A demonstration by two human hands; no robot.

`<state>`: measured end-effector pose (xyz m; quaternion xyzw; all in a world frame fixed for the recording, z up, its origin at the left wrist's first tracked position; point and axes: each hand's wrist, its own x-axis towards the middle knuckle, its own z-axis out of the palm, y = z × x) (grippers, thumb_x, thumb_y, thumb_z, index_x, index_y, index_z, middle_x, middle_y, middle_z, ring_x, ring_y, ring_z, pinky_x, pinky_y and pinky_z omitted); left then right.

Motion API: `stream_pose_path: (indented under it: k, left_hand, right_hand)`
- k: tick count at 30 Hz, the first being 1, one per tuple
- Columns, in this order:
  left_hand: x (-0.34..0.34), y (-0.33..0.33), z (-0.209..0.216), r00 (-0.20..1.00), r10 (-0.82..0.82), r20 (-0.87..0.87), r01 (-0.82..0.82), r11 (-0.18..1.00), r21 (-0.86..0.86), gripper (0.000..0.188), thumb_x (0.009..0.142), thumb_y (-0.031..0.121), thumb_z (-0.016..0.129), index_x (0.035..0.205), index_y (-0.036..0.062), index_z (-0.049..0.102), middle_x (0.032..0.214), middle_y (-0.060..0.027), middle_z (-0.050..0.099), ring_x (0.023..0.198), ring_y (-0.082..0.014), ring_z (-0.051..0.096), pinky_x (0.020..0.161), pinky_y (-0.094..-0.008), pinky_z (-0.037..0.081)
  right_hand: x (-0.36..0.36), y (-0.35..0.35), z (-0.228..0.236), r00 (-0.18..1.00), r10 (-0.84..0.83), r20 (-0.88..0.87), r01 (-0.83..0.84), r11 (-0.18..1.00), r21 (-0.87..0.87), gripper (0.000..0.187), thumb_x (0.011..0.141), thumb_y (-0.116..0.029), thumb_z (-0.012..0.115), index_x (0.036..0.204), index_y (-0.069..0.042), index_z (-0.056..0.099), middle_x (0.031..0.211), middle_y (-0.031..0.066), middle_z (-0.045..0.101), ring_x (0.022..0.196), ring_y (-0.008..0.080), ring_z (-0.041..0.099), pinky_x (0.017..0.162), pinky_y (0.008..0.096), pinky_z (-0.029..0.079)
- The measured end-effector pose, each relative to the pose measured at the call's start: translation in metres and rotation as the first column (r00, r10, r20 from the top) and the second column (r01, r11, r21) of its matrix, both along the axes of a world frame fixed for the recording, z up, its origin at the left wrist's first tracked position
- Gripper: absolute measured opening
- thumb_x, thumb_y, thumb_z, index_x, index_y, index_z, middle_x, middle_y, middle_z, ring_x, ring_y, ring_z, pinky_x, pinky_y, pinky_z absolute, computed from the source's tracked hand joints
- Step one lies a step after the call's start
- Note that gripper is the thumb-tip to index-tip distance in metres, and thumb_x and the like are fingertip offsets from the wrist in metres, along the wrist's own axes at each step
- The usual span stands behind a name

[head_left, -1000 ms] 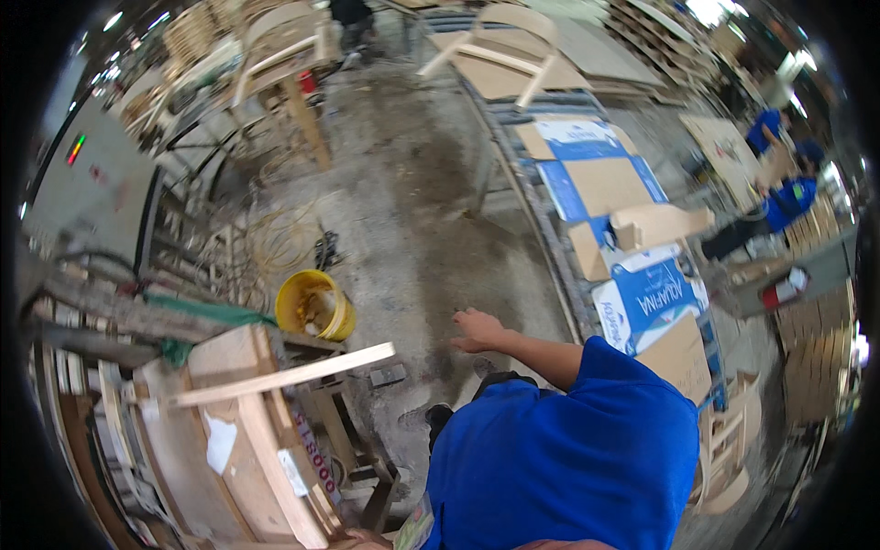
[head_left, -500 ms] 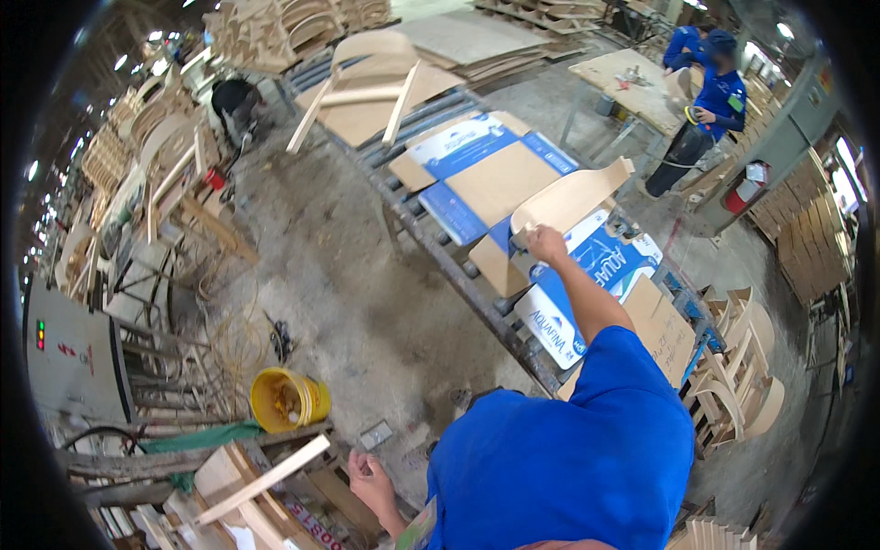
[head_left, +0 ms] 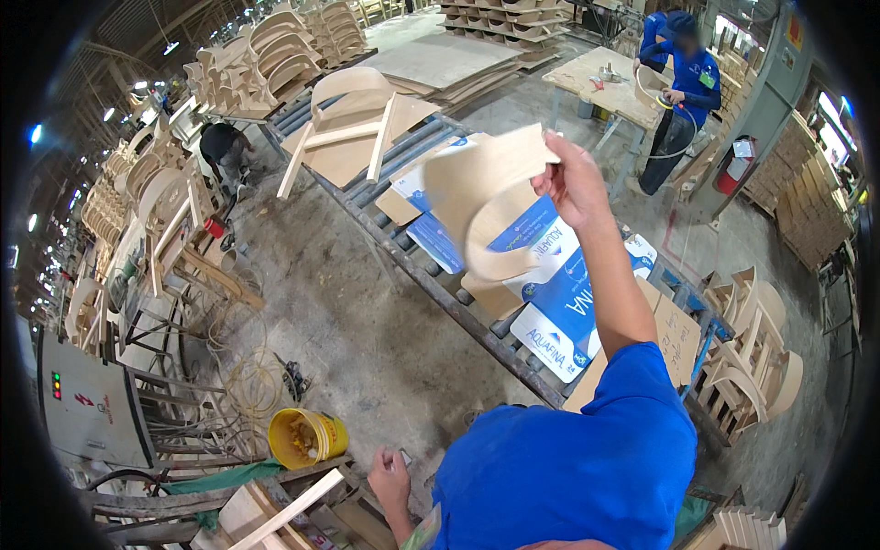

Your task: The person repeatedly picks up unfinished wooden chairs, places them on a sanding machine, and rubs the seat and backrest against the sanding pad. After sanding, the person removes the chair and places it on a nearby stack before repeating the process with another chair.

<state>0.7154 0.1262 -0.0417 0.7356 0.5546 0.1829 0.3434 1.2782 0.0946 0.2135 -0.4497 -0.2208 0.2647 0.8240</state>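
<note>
Curved wooden piece [head_left: 463,188], pinched in right fingers [head_left: 570,163], partly hides blue cardboard [head_left: 566,295]; left fingers [head_left: 385,467] half-curled, empty.

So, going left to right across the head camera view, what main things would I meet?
Grey control box, yellow bucket, left hand, curved wooden piece, right hand gripping that piece, stacked wooden frames.

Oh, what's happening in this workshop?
A person in a blue shirt holds a curved wooden piece by one end in the right hand, above flattened blue-and-white cardboard on a roller table. The left hand is low, away from it. Farther off, a co-worker stands beside another table.
</note>
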Motion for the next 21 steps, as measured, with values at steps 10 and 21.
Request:
stream_pose_path:
  k: [10, 21]
  left_hand:
    - [0.093, 0.104, 0.076, 0.871, 0.111, 0.478, -0.230, 0.953, 0.198, 0.080, 0.085, 0.025, 0.081, 0.152, -0.0012, 0.044, 0.125, -0.0271, 0.066, 0.110, -0.0347, 0.068, 0.096, -0.0432, 0.052]
    - [-0.063, 0.056, 0.102, 0.740, 0.594, 0.316, -0.673, 0.655, 0.344, 0.060, 0.082, 0.006, 0.064, 0.140, 0.0009, 0.054, 0.117, -0.0283, 0.069, 0.110, -0.0451, 0.067, 0.096, -0.0491, 0.054]
  right_hand:
    - [-0.096, 0.028, 0.059, 0.713, 0.669, -0.211, -0.452, 0.668, 0.591, 0.030, 0.106, -0.028, 0.052, 0.115, -0.001, 0.061, 0.096, 0.0106, 0.070, 0.064, 0.0181, 0.061, 0.052, 0.0268, 0.048]
    - [-0.182, 0.135, 0.005, 0.798, 0.312, 0.515, -0.328, 0.943, -0.063, 0.044, 0.110, -0.032, 0.044, 0.134, 0.001, 0.059, 0.127, 0.0121, 0.060, 0.110, 0.0175, 0.058, 0.090, 0.0338, 0.048]
